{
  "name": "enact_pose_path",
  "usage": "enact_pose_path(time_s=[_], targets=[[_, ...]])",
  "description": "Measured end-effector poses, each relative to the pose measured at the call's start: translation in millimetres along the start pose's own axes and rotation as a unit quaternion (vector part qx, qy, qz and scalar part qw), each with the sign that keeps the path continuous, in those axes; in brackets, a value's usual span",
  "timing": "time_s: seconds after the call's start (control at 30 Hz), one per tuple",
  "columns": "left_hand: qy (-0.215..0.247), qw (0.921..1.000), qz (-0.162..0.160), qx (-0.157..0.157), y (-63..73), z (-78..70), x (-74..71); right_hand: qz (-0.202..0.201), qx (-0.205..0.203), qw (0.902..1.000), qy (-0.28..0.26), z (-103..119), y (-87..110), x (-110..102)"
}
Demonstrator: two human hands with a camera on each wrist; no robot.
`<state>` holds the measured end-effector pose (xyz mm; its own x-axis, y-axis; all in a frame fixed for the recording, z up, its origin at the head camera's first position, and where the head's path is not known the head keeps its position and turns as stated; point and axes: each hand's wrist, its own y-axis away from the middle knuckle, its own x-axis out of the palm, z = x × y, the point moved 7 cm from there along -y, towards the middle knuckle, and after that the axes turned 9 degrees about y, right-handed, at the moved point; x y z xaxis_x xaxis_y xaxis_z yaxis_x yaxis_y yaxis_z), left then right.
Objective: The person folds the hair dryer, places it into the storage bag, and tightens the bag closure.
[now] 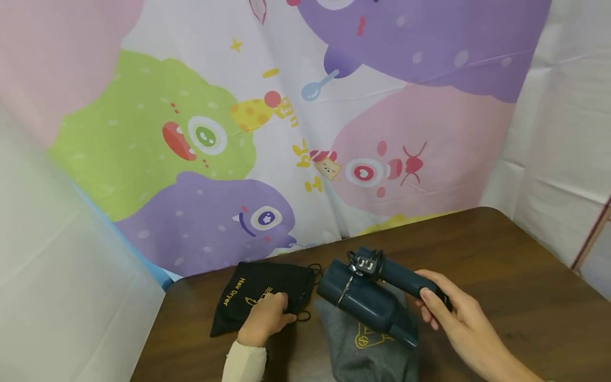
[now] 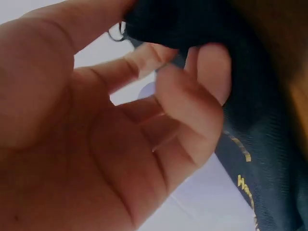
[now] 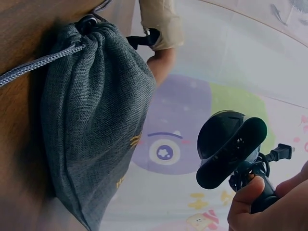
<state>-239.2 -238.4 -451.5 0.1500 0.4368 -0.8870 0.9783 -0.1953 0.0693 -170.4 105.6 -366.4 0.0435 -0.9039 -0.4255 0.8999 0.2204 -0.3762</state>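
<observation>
A dark blue hair dryer (image 1: 369, 302) is held by its handle in my right hand (image 1: 460, 315), over a grey drawstring pouch (image 1: 346, 347). Its cord is bundled at the handle, and the two-pin plug (image 1: 366, 265) shows on top. In the right wrist view the dryer's nozzle (image 3: 233, 154) faces the camera. My left hand (image 1: 267, 318) pinches the near right edge of a black drawstring pouch (image 1: 234, 310) printed "Hair Dryer" in yellow. The left wrist view shows curled fingers (image 2: 192, 110) at the pouch's black cloth (image 2: 260, 96); the thumb tip is hidden.
The brown wooden table (image 1: 515, 281) extends to the right and back. Behind it hangs a cartoon-printed cloth (image 1: 305, 212), with white cloth walls at both sides. The grey pouch's drawstring (image 3: 43, 62) trails over the table.
</observation>
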Motion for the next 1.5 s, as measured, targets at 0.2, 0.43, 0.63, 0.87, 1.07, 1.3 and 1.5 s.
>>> enact_pose_path(time_s=[0.2,0.43,0.63,0.87,1.07,1.3,1.5], targets=[[0.039,0.9983,-0.025,0.036,3.5,2.6,-18.3,0.009,0.003,0.9999,-0.004,-0.8,-0.2,5.3],[-0.036,0.9801,-0.180,0.077,18.4,-11.1,-66.1,0.023,0.025,0.9993,-0.018,-6.5,2.5,10.1],[-0.090,0.9570,-0.258,0.096,33.9,-30.5,-88.6,0.044,0.039,0.9978,-0.032,-10.0,2.1,13.7],[-0.134,0.9520,-0.252,0.111,50.0,-51.9,-91.5,0.094,0.045,0.9922,-0.068,-13.1,1.0,23.7],[-0.092,0.9657,-0.197,0.141,60.0,-69.2,-83.7,0.147,0.038,0.9821,-0.111,-12.7,0.2,31.3],[-0.013,0.9814,-0.112,0.155,68.1,-87.8,-70.3,0.227,0.063,0.9578,-0.165,-5.3,-0.6,45.9],[0.032,0.9827,-0.058,0.173,83.8,-94.3,-64.0,0.273,0.084,0.9384,-0.194,0.8,-1.4,57.9]])
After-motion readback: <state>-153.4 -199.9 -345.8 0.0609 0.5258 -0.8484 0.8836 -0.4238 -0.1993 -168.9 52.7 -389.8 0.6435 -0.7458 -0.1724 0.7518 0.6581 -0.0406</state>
